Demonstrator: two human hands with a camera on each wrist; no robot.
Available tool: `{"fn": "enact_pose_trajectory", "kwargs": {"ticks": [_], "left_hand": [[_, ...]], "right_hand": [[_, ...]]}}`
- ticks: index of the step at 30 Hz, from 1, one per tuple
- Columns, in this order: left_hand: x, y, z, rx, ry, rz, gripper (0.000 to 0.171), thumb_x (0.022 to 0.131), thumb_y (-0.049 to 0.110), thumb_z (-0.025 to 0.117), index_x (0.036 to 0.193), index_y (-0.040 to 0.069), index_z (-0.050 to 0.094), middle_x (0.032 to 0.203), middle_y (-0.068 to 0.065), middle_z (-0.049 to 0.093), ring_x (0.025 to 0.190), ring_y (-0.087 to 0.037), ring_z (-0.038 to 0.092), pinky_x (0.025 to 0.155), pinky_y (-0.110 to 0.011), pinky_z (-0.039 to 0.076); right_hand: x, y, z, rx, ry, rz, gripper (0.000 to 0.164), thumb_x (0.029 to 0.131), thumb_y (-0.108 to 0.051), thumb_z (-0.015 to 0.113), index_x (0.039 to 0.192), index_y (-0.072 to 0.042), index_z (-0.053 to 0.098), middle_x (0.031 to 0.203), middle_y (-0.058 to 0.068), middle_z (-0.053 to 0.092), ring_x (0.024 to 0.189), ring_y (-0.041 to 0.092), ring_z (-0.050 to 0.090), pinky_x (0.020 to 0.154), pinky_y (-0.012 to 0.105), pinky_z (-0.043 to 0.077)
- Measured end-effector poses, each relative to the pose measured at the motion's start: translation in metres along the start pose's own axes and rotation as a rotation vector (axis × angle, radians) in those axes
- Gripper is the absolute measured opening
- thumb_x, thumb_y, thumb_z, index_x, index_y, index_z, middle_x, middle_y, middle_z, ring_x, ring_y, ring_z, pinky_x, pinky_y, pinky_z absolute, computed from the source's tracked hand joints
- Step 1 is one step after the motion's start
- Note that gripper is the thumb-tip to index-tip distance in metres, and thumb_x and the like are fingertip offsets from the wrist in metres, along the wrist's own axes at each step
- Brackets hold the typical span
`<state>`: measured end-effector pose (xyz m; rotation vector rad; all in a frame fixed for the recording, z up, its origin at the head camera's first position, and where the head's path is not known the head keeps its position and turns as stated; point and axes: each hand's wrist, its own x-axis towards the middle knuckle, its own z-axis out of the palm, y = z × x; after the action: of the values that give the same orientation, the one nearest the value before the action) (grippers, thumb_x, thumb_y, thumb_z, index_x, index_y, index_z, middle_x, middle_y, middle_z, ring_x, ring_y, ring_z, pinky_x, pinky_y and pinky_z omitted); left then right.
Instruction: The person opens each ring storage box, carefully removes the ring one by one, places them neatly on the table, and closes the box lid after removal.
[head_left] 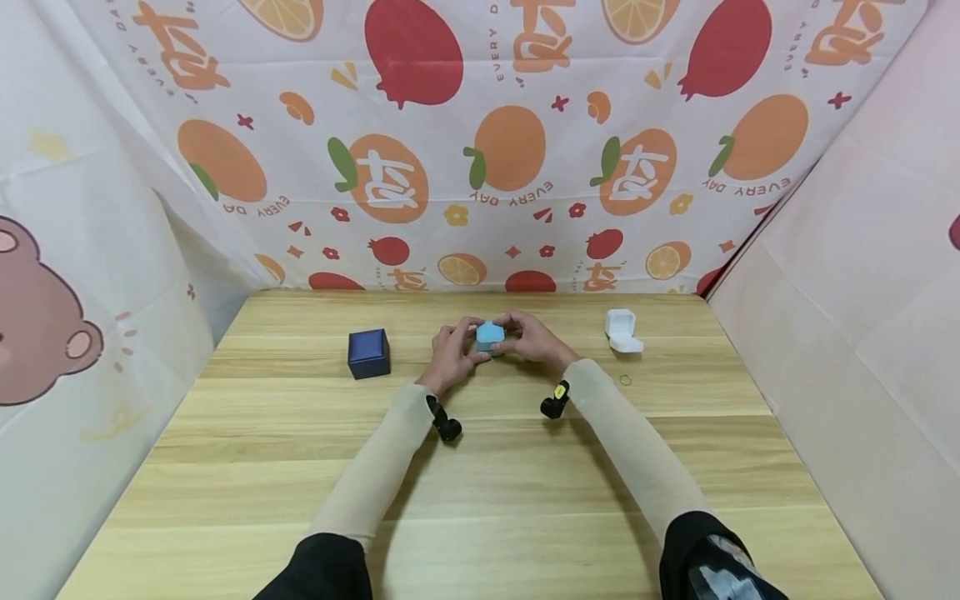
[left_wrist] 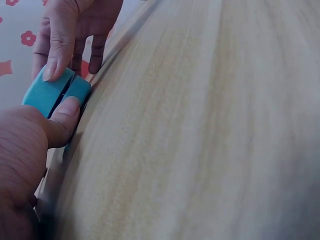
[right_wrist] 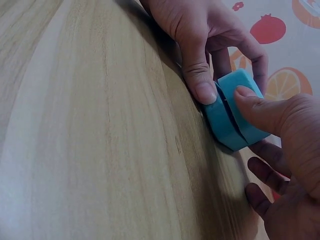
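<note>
A turquoise ring box (head_left: 490, 334) is between both hands near the back middle of the table. A narrow dark gap runs between its lid (right_wrist: 245, 116) and its base (right_wrist: 222, 125). My left hand (head_left: 452, 354) grips it from the left, thumb pressed on the base. From the right, my right hand (head_left: 534, 340) holds it with the thumb on the lid. The inside of the box stays hidden.
A closed dark blue box (head_left: 368, 354) stands to the left. On the right, a white ring box (head_left: 622, 332) sits with its lid up, and a thin ring (head_left: 626, 380) lies in front of it. Behind the wooden table (head_left: 480, 500) hangs a fruit-print cloth (head_left: 450, 167).
</note>
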<state>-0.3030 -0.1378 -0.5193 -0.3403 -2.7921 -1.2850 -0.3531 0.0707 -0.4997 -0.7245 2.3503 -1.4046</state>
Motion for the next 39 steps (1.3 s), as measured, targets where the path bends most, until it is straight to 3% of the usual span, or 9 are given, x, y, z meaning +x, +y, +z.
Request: {"fn": "enact_pose_trajectory", "kwargs": {"ticks": [18,39], "left_hand": [[-0.0009,-0.0011,0.0000,0.018,-0.006,0.008,0.058,0.091,0.027,0.077,0.141,0.021,0.048,0.148,-0.017,0.057,0.130,-0.036,0.041,0.118,-0.055,0.017],[0.0022,0.0000,-0.0021,0.034,-0.023,-0.011,0.061,0.090,0.030,0.077,0.143,0.025,0.047,0.148,-0.015,0.058,0.125,-0.033,0.042,0.108,-0.052,0.021]], "right_hand": [[-0.0002,0.0007,-0.0004,0.009,-0.004,-0.006,0.037,0.092,-0.013,0.075,0.127,-0.007,0.063,0.128,0.012,0.066,0.119,0.027,0.061,0.106,0.043,0.050],[-0.0001,-0.0022,-0.0026,0.026,-0.017,0.033,0.042,0.094,-0.017,0.073,0.133,-0.007,0.061,0.131,0.013,0.064,0.120,0.027,0.061,0.105,0.041,0.050]]}}
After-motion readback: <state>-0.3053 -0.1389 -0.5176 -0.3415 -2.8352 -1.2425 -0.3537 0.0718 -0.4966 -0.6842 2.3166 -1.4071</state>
